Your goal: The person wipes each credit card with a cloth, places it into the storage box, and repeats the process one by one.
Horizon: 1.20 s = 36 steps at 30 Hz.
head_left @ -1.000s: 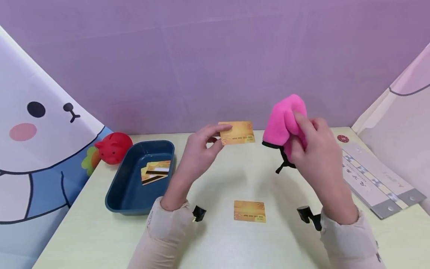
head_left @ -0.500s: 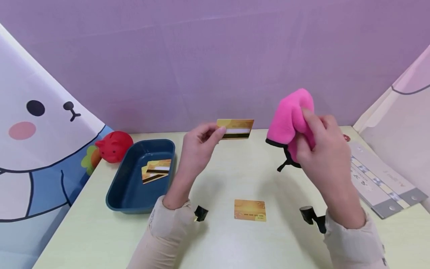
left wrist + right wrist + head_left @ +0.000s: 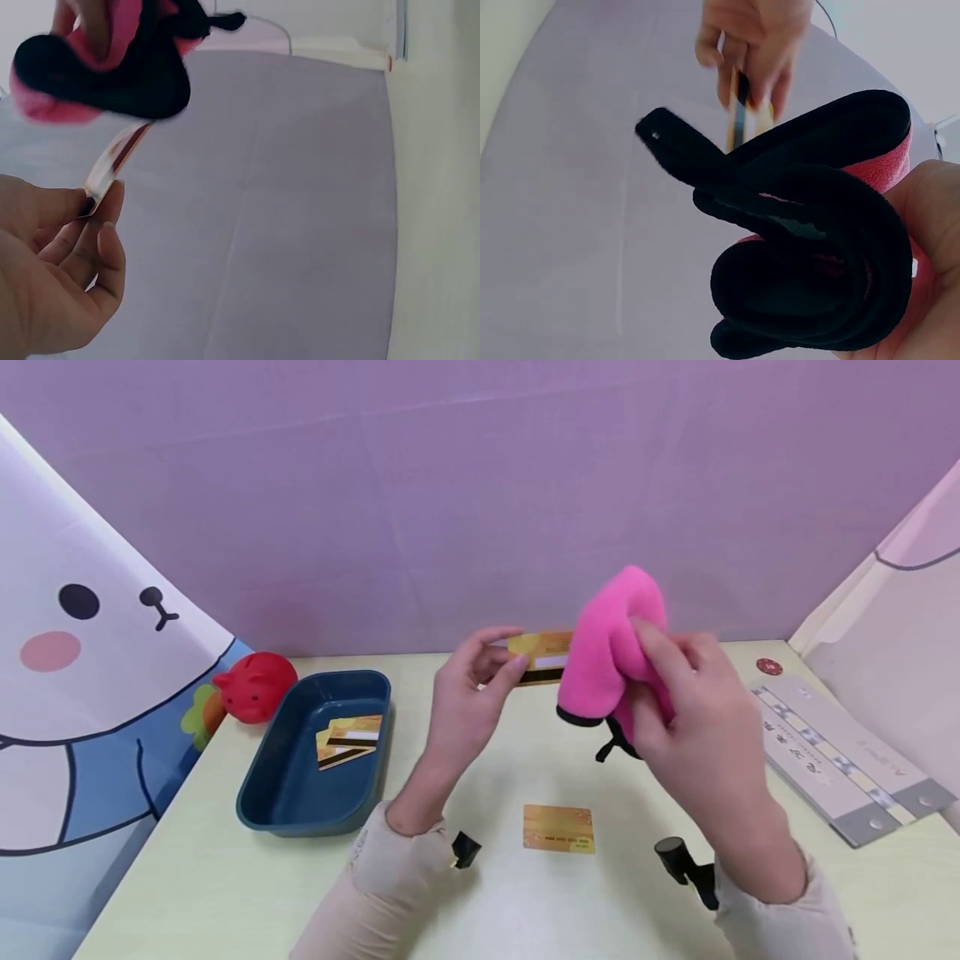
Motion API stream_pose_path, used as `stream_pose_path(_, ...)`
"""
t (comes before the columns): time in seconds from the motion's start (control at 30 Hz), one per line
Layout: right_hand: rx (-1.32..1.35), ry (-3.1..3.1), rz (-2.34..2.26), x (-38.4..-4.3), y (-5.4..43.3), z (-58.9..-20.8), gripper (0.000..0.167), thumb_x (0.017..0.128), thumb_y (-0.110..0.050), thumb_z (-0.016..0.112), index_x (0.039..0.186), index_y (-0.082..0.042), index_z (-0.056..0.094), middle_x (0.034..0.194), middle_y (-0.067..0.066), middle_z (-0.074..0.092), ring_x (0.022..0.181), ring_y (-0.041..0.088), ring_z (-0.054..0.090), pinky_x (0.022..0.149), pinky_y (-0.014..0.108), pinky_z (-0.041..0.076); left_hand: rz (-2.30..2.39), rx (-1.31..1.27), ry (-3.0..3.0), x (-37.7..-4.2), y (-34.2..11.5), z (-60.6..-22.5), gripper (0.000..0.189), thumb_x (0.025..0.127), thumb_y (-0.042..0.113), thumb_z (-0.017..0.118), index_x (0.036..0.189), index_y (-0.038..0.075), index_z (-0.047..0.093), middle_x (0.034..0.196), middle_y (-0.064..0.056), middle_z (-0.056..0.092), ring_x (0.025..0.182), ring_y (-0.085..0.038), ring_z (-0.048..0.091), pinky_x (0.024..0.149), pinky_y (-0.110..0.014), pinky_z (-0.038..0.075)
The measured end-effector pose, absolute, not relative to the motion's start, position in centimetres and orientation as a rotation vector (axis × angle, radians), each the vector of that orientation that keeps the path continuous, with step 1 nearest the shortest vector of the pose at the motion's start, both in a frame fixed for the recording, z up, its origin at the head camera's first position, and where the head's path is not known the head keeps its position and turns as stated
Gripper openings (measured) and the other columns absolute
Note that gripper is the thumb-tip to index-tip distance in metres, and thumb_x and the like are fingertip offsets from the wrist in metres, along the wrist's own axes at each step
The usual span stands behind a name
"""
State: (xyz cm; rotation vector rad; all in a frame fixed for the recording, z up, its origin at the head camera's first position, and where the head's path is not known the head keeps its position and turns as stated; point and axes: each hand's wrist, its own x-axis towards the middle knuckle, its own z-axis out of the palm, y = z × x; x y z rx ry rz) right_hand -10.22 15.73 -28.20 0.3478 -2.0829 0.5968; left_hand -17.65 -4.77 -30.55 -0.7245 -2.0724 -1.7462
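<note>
My left hand (image 3: pixel 472 697) pinches a gold bank card (image 3: pixel 536 662) by its left end, thumb on the striped back. A bunched pink fleece cloth (image 3: pixel 607 656) with black edging and a short black tab is gripped in my right hand (image 3: pixel 701 718). In the head view the cloth covers the card's right end. From the right wrist, the cloth's black edging (image 3: pixel 810 322) shows in folds, with the card just beyond it. Whether cloth and card touch, I cannot tell. Another gold bank card (image 3: pixel 558 828) lies on the table below, number side up.
A blue tray (image 3: pixel 277 797) on the left holds striped gold cards (image 3: pixel 348 742). A red piggy bank (image 3: pixel 258 687) stands beside it. At the right lie a grey-white folder (image 3: pixel 840 756) and a red chip (image 3: pixel 769 667). A purple cloth backdrop (image 3: pixel 480 510) rises behind the table.
The held card has been turned from its number side to its striped back. Most recently my left hand moved right and the right hand brought the cloth left, over the card's right end.
</note>
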Motion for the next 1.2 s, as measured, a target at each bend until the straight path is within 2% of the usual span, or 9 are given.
stream_pose_path(0.17,0.455,-2.122,0.534,-10.6,14.4,-29.0,0.045,0.085,-0.005,0.066,0.13,-0.012,0.067,0.095,0.019,0.062,0.082,0.033,0.059,0.052,0.048,0.051,-1.679,-0.826,-2.107,-16.9,-3.7,-31.0,0.023,0.094,0.0,0.065,0.116,0.002,0.063,0.092,-0.015,0.071,0.078,-0.022,0.067,0.073,-0.027,0.055)
stream_pose_path(0.27,0.478,-2.179,0.498,-10.6,14.1,-29.4,0.048,0.085,-0.006,0.07,0.131,-0.015,0.065,0.095,0.016,0.061,0.08,0.03,0.058,0.048,0.043,0.05,-1.652,-0.864,-2.124,-16.5,-3.5,-31.1,0.022,0.091,-0.005,0.062,0.111,0.002,0.062,0.092,-0.012,0.069,0.077,-0.018,0.062,0.073,-0.027,0.052)
stream_pose_path(0.47,0.442,-2.217,0.508,-10.9,14.5,-29.7,0.048,0.085,-0.007,0.071,0.132,-0.014,0.065,0.094,0.016,0.061,0.079,0.029,0.057,0.05,0.044,0.05,-1.668,-0.889,-2.121,-16.3,-3.3,-31.0,0.02,0.092,-0.005,0.06,0.11,0.002,0.061,0.09,-0.012,0.069,0.075,-0.017,0.059,0.071,-0.026,0.05)
stream_pose_path(0.7,0.34,-2.231,0.526,-11.6,15.8,-29.4,0.044,0.086,-0.005,0.066,0.13,-0.011,0.066,0.094,0.02,0.061,0.079,0.033,0.057,0.051,0.051,0.048,-1.714,-0.933,-2.091,-16.7,-3.8,-30.7,0.024,0.095,0.003,0.065,0.119,0.002,0.063,0.085,-0.015,0.069,0.073,-0.017,0.065,0.071,-0.027,0.056)
stream_pose_path(0.93,0.157,-2.303,0.585,-12.9,18.3,-29.8,0.039,0.088,-0.005,0.058,0.127,-0.009,0.065,0.1,0.024,0.06,0.088,0.039,0.058,0.059,0.058,0.045,-1.717,-0.85,-2.1,-17.1,-5.1,-30.0,0.027,0.096,0.009,0.066,0.123,0.006,0.064,0.086,-0.014,0.07,0.073,-0.019,0.062,0.067,-0.026,0.048)
stream_pose_path(1.2,0.105,-2.249,0.622,-13.4,19.6,-29.9,0.042,0.09,-0.007,0.057,0.131,-0.011,0.065,0.102,0.025,0.06,0.089,0.041,0.058,0.058,0.058,0.042,-1.774,-0.792,-2.043,-17.6,-5.9,-29.8,0.027,0.097,0.007,0.065,0.123,0.004,0.063,0.091,-0.018,0.071,0.076,-0.022,0.063,0.068,-0.025,0.049)
